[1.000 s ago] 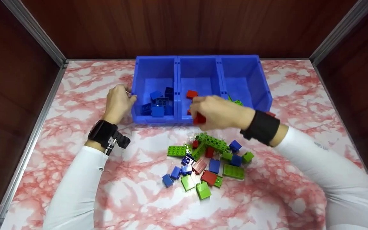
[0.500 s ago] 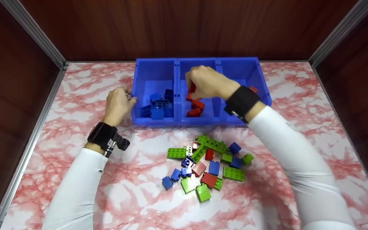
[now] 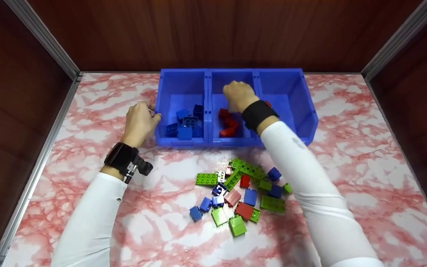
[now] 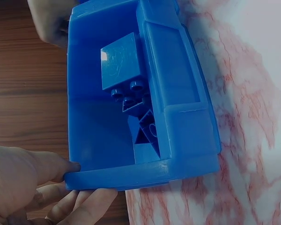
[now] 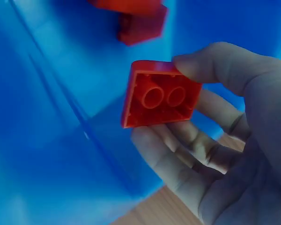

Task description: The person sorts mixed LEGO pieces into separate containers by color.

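Now, line by line:

Right hand: the right hand (image 3: 238,94) is inside the middle bin (image 3: 232,79), its wrist over the bin's front part. The right wrist view shows thumb and fingers (image 5: 210,63) pinching a red brick (image 5: 159,95), hollow underside facing the camera.

Red brick: held in the air above the blue floor of the middle bin — other red bricks (image 3: 228,124) lie below it, not touching it.

Left hand: the left hand (image 3: 138,122) rests against the outer left wall of the left bin (image 3: 182,79). In the left wrist view the thumb lies on the rim corner and the fingers (image 4: 84,208) reach along the wall below; they are relaxed and hold nothing.

Left bin: holds several blue bricks (image 3: 185,122), piled toward its front.

Right bin: the right bin (image 3: 287,85) adjoins the middle one; the forearm hides much of its floor, so its contents cannot be told.

Loose pile: a heap of green, blue and red bricks (image 3: 241,193) lies on the table in front of the bins — well apart from both hands, just beside the right sleeve (image 3: 310,185).

Table: pink-and-white marbled table (image 3: 365,148), with dark wooden walls around it.

Wrists: a black band (image 3: 258,113) on the right wrist, a black device (image 3: 126,161) strapped to the left.
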A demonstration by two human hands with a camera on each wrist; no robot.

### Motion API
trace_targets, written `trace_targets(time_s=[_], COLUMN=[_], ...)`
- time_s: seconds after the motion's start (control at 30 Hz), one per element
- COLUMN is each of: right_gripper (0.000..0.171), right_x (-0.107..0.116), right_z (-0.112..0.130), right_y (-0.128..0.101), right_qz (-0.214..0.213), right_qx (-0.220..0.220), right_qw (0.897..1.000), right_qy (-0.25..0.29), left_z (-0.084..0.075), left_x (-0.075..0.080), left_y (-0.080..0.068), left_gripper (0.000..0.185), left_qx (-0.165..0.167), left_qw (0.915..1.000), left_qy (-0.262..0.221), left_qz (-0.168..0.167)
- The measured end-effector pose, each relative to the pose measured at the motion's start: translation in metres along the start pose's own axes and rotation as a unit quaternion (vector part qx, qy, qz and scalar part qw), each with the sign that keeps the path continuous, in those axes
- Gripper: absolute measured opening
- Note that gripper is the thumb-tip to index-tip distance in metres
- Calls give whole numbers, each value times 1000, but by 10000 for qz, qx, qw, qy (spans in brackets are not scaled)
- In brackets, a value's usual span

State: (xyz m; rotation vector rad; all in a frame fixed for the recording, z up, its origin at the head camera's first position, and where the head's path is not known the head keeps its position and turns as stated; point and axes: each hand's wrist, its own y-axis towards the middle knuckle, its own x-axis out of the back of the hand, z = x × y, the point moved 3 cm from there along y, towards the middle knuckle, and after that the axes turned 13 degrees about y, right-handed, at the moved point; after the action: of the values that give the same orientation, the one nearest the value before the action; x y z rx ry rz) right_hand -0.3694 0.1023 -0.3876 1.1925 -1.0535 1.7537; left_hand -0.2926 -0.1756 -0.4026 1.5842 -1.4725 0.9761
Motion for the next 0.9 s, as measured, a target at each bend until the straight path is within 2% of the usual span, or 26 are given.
trace_targets(time_s=[0.13,0.47,0.73,0.9], right_gripper=[22,31,33,32], right_x=[-13,-35,-38,-31], right_z=[-1,-9,-11,-8], right_y=[4,7,7,3], right_qz=[102,37,58,113], right_qx=[-176,-766,-712,-653], right_qw=[9998,9970,9974,9978], right_qy=[-50,-134,-83,11], left_z=[-2,-1,-1,-2], left_x=[-1,-2,-1,-1], left_y=[0,0,0,0], left_gripper=[26,27,26,26], left_qx=[1,-11,-98,-72], left_qw=[10000,10000,9999,9999], left_qy=[-10,28,66,60], left_qz=[31,51,9,45])
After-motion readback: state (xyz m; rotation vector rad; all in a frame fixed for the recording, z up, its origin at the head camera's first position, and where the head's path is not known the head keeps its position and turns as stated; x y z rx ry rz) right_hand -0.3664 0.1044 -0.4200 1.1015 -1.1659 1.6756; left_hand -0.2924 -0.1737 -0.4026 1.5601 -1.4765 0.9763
